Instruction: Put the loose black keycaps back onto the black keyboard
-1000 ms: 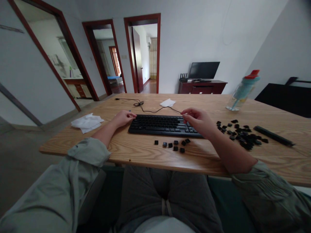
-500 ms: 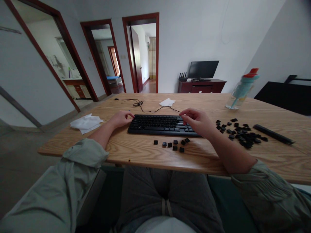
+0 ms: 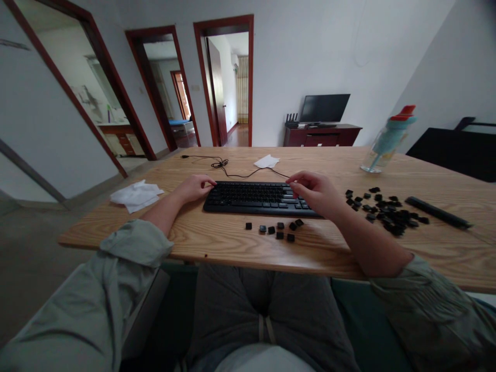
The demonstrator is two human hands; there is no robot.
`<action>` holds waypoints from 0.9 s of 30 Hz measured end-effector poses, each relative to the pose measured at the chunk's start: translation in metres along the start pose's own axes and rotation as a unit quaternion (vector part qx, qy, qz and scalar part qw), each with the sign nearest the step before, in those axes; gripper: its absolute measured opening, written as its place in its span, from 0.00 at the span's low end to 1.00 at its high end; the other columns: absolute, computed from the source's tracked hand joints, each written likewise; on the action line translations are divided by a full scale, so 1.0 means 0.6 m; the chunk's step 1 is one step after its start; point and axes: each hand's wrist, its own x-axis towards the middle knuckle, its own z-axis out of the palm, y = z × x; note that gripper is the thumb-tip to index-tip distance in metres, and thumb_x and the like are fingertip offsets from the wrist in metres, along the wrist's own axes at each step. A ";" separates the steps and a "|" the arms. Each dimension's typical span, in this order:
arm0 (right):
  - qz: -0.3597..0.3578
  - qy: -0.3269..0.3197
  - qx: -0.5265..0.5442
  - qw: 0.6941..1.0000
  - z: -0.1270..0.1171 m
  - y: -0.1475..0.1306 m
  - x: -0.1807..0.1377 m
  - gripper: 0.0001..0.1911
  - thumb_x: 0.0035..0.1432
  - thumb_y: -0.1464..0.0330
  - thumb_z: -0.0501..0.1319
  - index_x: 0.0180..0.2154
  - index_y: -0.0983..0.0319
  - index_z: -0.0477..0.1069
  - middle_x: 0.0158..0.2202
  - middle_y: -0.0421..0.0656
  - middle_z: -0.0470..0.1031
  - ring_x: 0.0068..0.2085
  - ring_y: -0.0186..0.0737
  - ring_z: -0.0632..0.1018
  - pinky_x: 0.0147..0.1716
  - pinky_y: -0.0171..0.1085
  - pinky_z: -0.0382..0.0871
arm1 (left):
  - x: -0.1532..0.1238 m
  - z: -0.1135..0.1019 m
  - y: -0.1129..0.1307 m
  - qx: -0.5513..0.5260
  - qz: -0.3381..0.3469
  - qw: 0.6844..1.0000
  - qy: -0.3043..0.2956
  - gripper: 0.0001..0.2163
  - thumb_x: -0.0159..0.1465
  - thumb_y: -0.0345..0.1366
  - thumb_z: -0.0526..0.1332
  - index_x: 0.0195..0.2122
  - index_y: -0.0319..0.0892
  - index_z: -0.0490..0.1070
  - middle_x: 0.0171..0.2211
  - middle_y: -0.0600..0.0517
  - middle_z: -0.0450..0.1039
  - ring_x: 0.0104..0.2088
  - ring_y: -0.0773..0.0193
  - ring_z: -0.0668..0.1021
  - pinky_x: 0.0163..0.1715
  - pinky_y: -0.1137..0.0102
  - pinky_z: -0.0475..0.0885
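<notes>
pale wood-grain tabletop (image 3: 217, 243) fills the middle of the view, its near edge just above the person's grey-trousered lap. closest to that edge lies a short row of small loose black keycaps (image 3: 276, 230), scattered in a loose line, apart from each other and just in front of the flat black computer keyboard (image 3: 251, 198). the keyboard lies square to the person, its thin black cable (image 3: 220, 164) curling away toward the far side of the table.

the left hand (image 3: 194, 188) rests at the keyboard's left end, fingers curled down onto its corner; whether it grips the edge or only presses on it cannot be told. the right hand (image 3: 315, 192) sits over the keyboard's right end, thumb and forefinger pinched together above the keys; what, if anything, is between them is too small to make out.

right of that hand, well apart from the keyboard, is a heap of many more black keycaps (image 3: 385, 213), and beyond it a long slim black bar (image 3: 437, 213) lying aslant. at the left lies a crumpled white tissue (image 3: 135, 195); a smaller white tissue (image 3: 266, 161) lies behind the keyboard, beside the cable. a clear water bottle with teal and red cap (image 3: 387, 140) stands near the far right edge. farther off, a dark monitor (image 3: 324, 108) stands on a low reddish cabinet against the white wall, with red-framed doorways to the left.
</notes>
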 end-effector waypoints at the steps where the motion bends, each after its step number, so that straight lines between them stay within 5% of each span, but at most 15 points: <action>1: 0.000 0.000 0.000 1.000 0.000 -0.001 0.000 0.15 0.55 0.58 0.63 0.36 0.64 0.76 0.22 0.40 0.71 0.23 0.34 0.69 0.21 0.33 0.57 | 0.001 0.001 -0.002 0.002 0.005 1.000 0.000 0.16 0.62 0.41 0.58 0.45 0.40 0.81 0.33 0.49 0.80 0.30 0.64 0.75 0.35 0.70 0.69; 20: -0.002 -0.003 -0.017 1.000 -0.001 -0.005 -0.003 0.15 0.55 0.58 0.62 0.36 0.64 0.75 0.21 0.40 0.71 0.21 0.33 0.67 0.20 0.33 0.56 | 0.001 0.007 0.005 0.104 0.063 0.992 -0.029 0.17 0.62 0.32 0.54 0.45 0.40 0.82 0.48 0.45 0.80 0.46 0.56 0.80 0.53 0.62 0.73; 27: 0.009 -0.009 -0.014 1.000 -0.001 -0.002 -0.003 0.16 0.55 0.58 0.62 0.36 0.64 0.76 0.22 0.40 0.72 0.22 0.33 0.67 0.20 0.33 0.55 | -0.003 -0.001 0.041 0.196 -0.038 0.979 -0.048 0.18 0.65 0.32 0.55 0.51 0.47 0.80 0.48 0.47 0.81 0.48 0.51 0.81 0.49 0.60 0.75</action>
